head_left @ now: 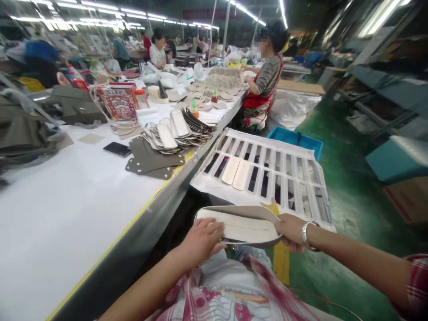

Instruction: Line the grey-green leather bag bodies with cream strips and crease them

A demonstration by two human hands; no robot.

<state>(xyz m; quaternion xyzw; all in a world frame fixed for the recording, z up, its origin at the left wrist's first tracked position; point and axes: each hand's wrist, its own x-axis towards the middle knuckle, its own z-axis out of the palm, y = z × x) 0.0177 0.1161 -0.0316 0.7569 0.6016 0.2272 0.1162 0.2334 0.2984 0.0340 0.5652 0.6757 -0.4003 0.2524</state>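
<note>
A long cream and grey leather piece [239, 225], folded along its length, lies across my lap between my two hands. My left hand [202, 240] presses on its left end with the fingers curled over the edge. My right hand [291, 232], with a metal watch on the wrist, grips the right end. Just beyond the piece stands a white slatted rack [267, 167] with two cream strips [236, 171] lying on its slats.
A long white worktable [67, 200] with a yellow-lined edge runs along my left. On it lie a fanned pile of oval pieces [177, 131], grey leather panels [150, 158], a black phone [117, 149] and grey bags [75, 104]. A seated person in a red apron [264, 84] works farther along; a blue bin [294, 138] sits on the green floor.
</note>
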